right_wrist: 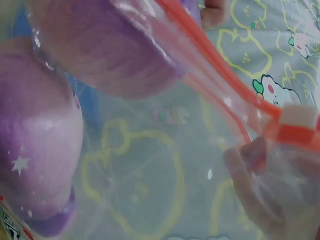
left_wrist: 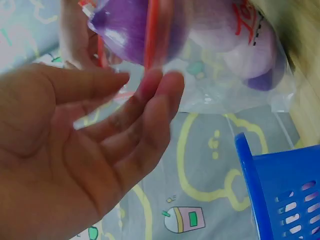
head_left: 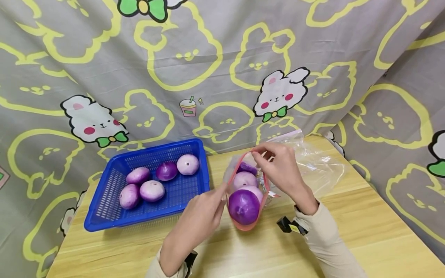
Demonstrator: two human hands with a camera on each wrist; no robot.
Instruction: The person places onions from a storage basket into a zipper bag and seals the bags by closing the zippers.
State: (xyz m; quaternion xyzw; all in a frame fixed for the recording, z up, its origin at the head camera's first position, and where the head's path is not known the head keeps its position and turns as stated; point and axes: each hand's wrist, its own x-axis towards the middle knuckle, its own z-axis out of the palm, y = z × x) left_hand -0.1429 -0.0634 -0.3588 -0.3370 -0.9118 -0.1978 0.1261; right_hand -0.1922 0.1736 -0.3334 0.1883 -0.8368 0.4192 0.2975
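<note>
A clear zip bag point(head_left: 313, 166) with a red rim lies on the wooden table point(head_left: 347, 216), its mouth towards me. A dark purple onion point(head_left: 244, 206) sits in the mouth, with paler onions point(head_left: 245, 179) behind it. My right hand point(head_left: 264, 158) pinches the top of the rim and holds it up; its fingers point(right_wrist: 255, 165) show through the plastic beside the zip's white tab point(right_wrist: 297, 117). My left hand point(head_left: 220, 193) is at the left side of the rim. In the left wrist view its palm is open and its fingertips point(left_wrist: 155, 85) are close to the red rim point(left_wrist: 152, 30).
A blue plastic basket point(head_left: 104, 216) stands to the left on the table and holds several peeled purple onions point(head_left: 152, 190). A grey cloth with rabbit prints point(head_left: 208, 58) hangs behind and along both sides. The table's right edge runs close to the bag.
</note>
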